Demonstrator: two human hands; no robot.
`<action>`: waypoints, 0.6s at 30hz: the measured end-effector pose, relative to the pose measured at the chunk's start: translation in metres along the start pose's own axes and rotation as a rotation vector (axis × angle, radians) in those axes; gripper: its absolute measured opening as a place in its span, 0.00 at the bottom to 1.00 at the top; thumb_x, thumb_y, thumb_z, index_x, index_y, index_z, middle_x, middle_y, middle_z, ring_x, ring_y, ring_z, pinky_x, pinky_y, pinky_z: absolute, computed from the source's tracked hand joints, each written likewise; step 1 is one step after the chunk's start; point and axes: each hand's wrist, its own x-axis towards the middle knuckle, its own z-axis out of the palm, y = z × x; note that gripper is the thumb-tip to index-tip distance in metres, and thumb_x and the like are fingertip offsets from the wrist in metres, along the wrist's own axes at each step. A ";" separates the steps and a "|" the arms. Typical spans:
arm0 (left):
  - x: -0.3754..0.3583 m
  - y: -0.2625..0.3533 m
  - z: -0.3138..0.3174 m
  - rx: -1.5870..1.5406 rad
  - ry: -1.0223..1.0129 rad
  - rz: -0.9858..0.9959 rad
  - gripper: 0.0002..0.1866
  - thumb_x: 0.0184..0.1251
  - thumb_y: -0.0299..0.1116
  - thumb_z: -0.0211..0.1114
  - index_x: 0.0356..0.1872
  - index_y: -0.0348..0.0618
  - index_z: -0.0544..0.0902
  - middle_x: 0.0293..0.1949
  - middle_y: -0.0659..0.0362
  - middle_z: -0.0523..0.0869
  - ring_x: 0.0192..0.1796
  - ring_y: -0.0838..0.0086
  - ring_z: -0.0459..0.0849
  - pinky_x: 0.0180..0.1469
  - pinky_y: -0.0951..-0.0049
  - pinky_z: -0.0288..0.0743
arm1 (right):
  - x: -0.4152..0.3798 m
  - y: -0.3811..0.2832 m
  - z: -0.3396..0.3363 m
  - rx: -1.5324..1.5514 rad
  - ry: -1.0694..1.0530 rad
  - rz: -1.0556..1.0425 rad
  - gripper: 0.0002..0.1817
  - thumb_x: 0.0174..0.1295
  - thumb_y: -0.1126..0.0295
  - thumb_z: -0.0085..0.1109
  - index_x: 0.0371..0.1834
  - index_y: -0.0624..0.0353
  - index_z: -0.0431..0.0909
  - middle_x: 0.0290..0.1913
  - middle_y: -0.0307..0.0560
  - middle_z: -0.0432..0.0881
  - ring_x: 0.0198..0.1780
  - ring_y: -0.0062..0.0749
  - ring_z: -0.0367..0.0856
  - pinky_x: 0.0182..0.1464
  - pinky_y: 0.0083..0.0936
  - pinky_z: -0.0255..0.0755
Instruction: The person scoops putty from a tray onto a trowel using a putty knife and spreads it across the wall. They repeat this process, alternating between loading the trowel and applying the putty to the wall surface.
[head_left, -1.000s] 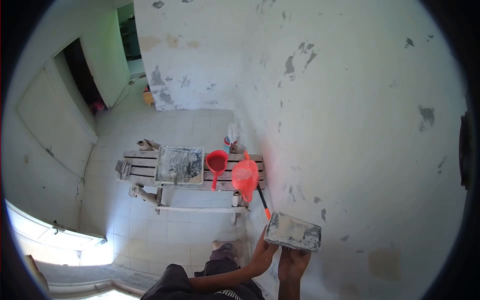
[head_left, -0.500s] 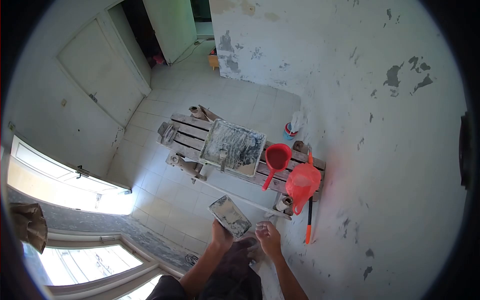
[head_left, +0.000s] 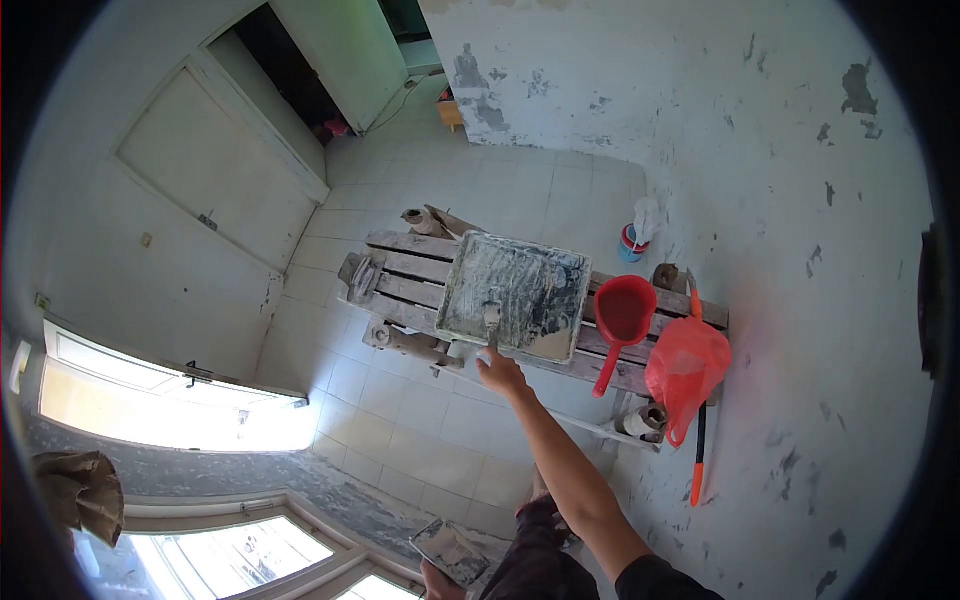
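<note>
My right hand (head_left: 503,374) reaches out to the near edge of a plaster-smeared tray (head_left: 515,295). Its fingers are closed on the handle of a small scraper (head_left: 492,317), whose blade lies over the tray. Low in the view, my left hand (head_left: 441,582) holds a flat rectangular board (head_left: 450,551) with pale plaster on it; part of that hand is cut off by the frame's bottom edge. The tray rests on a slatted wooden bench (head_left: 408,265).
A red dipper (head_left: 625,310) and a red plastic bag (head_left: 688,368) lie on the bench's right part. An orange-and-black tool (head_left: 698,470) sticks out beneath the bag. Behind the bench a small bucket (head_left: 633,245) stands on the tiled floor, near the patchy wall.
My right hand has gone from beside the board to the tray and taken hold of the scraper. My left hand and the board are lower in view. The view has shifted.
</note>
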 end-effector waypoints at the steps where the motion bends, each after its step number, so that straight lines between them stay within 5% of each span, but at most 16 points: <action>1: -0.027 0.003 0.023 0.069 0.315 0.044 0.18 0.79 0.42 0.53 0.56 0.38 0.76 0.44 0.52 0.83 0.43 0.59 0.85 0.43 0.59 0.82 | 0.009 0.006 0.013 0.099 -0.012 0.022 0.19 0.74 0.58 0.54 0.64 0.47 0.77 0.50 0.61 0.86 0.56 0.52 0.84 0.55 0.45 0.76; 4: -0.021 -0.001 0.003 0.128 0.198 -0.012 0.22 0.80 0.48 0.48 0.56 0.39 0.77 0.43 0.51 0.84 0.42 0.55 0.87 0.38 0.53 0.85 | 0.028 0.031 0.043 0.287 0.236 -0.125 0.13 0.73 0.63 0.57 0.54 0.53 0.84 0.41 0.57 0.89 0.47 0.47 0.89 0.47 0.39 0.80; 5: -0.009 -0.010 -0.019 0.036 0.144 0.000 0.22 0.80 0.48 0.47 0.55 0.41 0.78 0.44 0.52 0.85 0.40 0.55 0.87 0.37 0.56 0.85 | 0.027 0.034 0.046 0.242 0.530 -0.343 0.10 0.72 0.67 0.58 0.48 0.56 0.86 0.33 0.54 0.89 0.36 0.41 0.90 0.39 0.34 0.80; 9: 0.029 -0.027 -0.059 0.330 -0.073 0.037 0.23 0.79 0.50 0.49 0.56 0.41 0.78 0.45 0.51 0.85 0.41 0.56 0.87 0.35 0.57 0.85 | -0.009 0.025 -0.029 0.200 0.453 -0.380 0.11 0.72 0.68 0.57 0.51 0.55 0.85 0.33 0.55 0.88 0.31 0.42 0.89 0.35 0.33 0.79; 12: 0.064 -0.033 -0.032 -0.073 -0.177 -0.229 0.25 0.79 0.51 0.50 0.60 0.39 0.76 0.48 0.51 0.85 0.45 0.58 0.87 0.39 0.58 0.85 | -0.026 0.016 -0.113 -0.047 0.457 -0.524 0.12 0.72 0.70 0.56 0.54 0.56 0.84 0.31 0.56 0.87 0.30 0.41 0.89 0.34 0.33 0.77; 14: 0.087 -0.038 -0.014 0.292 -0.281 -0.077 0.23 0.78 0.45 0.45 0.62 0.41 0.77 0.55 0.51 0.86 0.56 0.54 0.85 0.59 0.49 0.80 | -0.017 0.021 -0.154 -0.125 0.537 -0.607 0.13 0.72 0.70 0.56 0.55 0.56 0.83 0.25 0.54 0.84 0.26 0.38 0.85 0.32 0.32 0.75; 16: 0.141 -0.061 -0.018 -0.052 -0.235 -0.289 0.24 0.78 0.45 0.44 0.60 0.42 0.78 0.54 0.52 0.86 0.56 0.55 0.86 0.59 0.51 0.80 | -0.013 0.014 -0.195 0.007 0.446 -0.544 0.13 0.69 0.72 0.56 0.54 0.58 0.81 0.33 0.59 0.85 0.30 0.52 0.85 0.34 0.40 0.76; 18: 0.172 -0.067 0.019 -0.004 -0.300 -0.305 0.24 0.77 0.45 0.43 0.59 0.42 0.79 0.52 0.52 0.87 0.54 0.54 0.86 0.59 0.49 0.80 | 0.003 0.012 -0.222 0.023 0.399 -0.466 0.11 0.68 0.74 0.56 0.51 0.60 0.81 0.32 0.58 0.85 0.31 0.53 0.85 0.35 0.40 0.76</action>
